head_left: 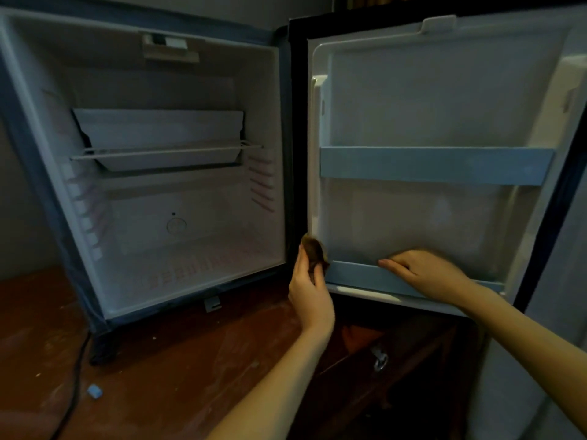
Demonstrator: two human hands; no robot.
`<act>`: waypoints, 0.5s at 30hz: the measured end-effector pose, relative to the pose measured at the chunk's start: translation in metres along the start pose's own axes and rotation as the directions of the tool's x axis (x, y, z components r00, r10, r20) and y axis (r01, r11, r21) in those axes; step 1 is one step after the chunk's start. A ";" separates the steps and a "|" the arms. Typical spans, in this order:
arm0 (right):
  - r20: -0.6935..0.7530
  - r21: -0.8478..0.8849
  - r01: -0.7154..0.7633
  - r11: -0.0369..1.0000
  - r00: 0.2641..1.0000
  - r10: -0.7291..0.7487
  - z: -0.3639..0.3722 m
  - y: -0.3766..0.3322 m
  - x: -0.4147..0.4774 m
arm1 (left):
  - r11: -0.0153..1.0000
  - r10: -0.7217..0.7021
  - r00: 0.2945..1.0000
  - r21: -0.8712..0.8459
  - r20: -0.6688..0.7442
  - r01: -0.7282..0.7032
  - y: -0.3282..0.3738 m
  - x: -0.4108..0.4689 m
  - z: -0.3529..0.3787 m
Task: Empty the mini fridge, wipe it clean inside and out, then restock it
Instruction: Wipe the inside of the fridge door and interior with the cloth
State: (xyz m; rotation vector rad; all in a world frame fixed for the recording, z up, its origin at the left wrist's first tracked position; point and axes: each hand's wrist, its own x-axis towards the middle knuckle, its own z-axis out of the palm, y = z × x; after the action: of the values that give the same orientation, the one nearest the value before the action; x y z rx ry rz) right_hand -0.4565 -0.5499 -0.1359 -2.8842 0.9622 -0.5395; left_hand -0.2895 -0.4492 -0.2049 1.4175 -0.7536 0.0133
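Both forearms reach up from the lower edge toward the open fridge door point(438, 100). On its hinge side, the left hand point(309, 290) has its fingers and thumb curled round a small brown cloth point(314, 249), pressing it against the bottom corner of the door's inner lining. The right hand point(425, 274) lies on the lower rail point(355, 274) of the door with its fingers straight and relaxed, pointing left and gripping nothing. A second pale blue rail point(435, 165) crosses the door at mid height, and both door pockets look bare. The fridge point(197, 90) stands just left of the door on a reddish wooden top point(190, 360), its white cavity facing the camera. Inside, a wire shelf point(165, 152) spans the cavity at mid height, with a white tray point(158, 128) against the back wall behind it. A round mark sits low on the back wall. A dark cable point(74, 392) runs across the wood from the fridge's front left foot, and a small blue scrap point(94, 391) lies just beside it. Below the door, a metal ring pull point(379, 360) hangs on dark wooden furniture.
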 end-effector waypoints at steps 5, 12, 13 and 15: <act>0.013 0.014 -0.029 0.999 1.000 0.029 -0.003 -0.004 0.002 | 0.985 0.157 0.983 0.058 0.090 -0.163 0.003 0.017 -0.043; -0.145 -0.040 -0.049 0.998 0.988 0.043 0.008 -0.019 0.000 | 0.963 0.270 0.944 -0.066 0.188 -0.262 0.088 0.059 0.001; -0.160 -0.041 -0.053 0.998 0.986 0.046 0.009 -0.019 -0.001 | 0.970 0.232 0.962 -0.110 0.144 -0.218 0.087 0.062 0.007; -0.182 -0.064 -0.055 0.996 0.982 0.043 0.010 -0.017 -0.002 | 0.966 0.197 0.978 -0.186 0.068 -0.181 0.077 0.062 0.010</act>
State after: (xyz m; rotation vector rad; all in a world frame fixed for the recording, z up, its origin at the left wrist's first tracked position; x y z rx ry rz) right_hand -0.4443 -0.5356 -0.1435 -2.9026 1.0930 -0.7904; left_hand -0.2795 -0.4691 -0.1081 1.1771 -0.9364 0.0323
